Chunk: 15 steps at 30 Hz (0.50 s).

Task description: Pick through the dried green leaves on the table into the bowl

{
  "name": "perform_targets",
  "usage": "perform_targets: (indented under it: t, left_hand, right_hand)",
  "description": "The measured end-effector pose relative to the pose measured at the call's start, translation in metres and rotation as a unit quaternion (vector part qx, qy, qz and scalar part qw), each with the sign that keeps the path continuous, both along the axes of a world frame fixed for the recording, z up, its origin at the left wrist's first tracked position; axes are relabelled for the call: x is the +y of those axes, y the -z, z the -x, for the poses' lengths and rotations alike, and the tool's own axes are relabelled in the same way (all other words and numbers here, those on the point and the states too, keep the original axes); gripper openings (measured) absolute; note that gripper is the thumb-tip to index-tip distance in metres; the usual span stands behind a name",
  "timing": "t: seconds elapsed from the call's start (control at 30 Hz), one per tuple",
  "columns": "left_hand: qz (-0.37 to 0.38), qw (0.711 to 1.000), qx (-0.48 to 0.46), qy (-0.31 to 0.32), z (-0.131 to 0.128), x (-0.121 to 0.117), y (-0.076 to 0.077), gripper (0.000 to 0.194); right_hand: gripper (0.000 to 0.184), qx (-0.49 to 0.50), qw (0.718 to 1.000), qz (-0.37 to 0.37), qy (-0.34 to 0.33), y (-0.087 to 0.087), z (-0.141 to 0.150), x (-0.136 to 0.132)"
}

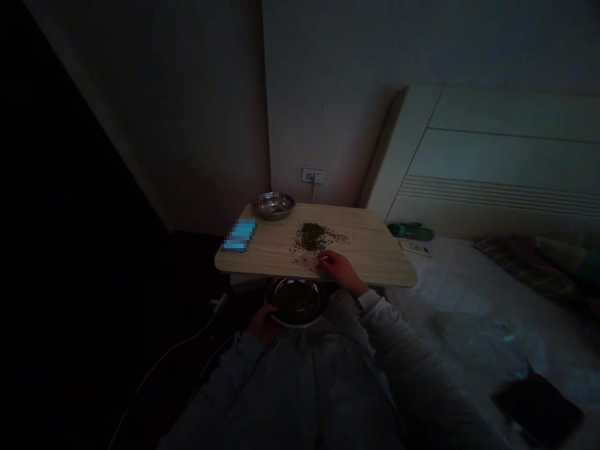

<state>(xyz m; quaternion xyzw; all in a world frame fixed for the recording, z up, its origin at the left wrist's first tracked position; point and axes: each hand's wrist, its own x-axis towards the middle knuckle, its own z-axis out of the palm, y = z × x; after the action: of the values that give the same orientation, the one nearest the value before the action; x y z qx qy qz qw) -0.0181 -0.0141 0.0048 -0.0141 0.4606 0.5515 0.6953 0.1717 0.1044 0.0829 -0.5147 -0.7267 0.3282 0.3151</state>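
Observation:
My left hand (263,324) is closed on the rim of a shiny metal bowl (276,320), which it holds below the table's near edge. Inside that bowl lies a dark mass, too dim to make out fully. Over the near part of the wooden table (365,240), my right hand (338,270) has its fingers drawn together at the surface. A small pale bit shows at its fingertips, but I cannot tell what it is. Just beyond these fingers, small green beans (313,236), like mung beans, lie in a loose heap with strays scattered around.
Another metal bowl (274,206) stands at the table's far left corner, with a blurred-out phone-like screen (239,235) in front. A socket (313,175) with a plug is on the wall. To the right are a bed (450,281), a green bottle (412,231) and a remote (415,249).

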Motion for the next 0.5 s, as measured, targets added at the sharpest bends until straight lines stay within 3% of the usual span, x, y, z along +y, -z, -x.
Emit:
perform_targets:
  t: [0.27, 0.5]
  left_hand:
    - [-0.020, 1.000, -0.017, 0.004, 0.0006, -0.0003, 0.0041, 0.033]
    - [-0.016, 1.000, 0.009, 0.009, 0.0013, -0.0002, 0.0047, 0.032]
  right_hand:
    - [0.017, 0.015, 1.000, 0.013, 0.012, 0.0034, 0.0028, 0.0018]
    - [0.015, -0.013, 1.000, -0.004, 0.017, 0.0031, 0.0063, 0.0052]
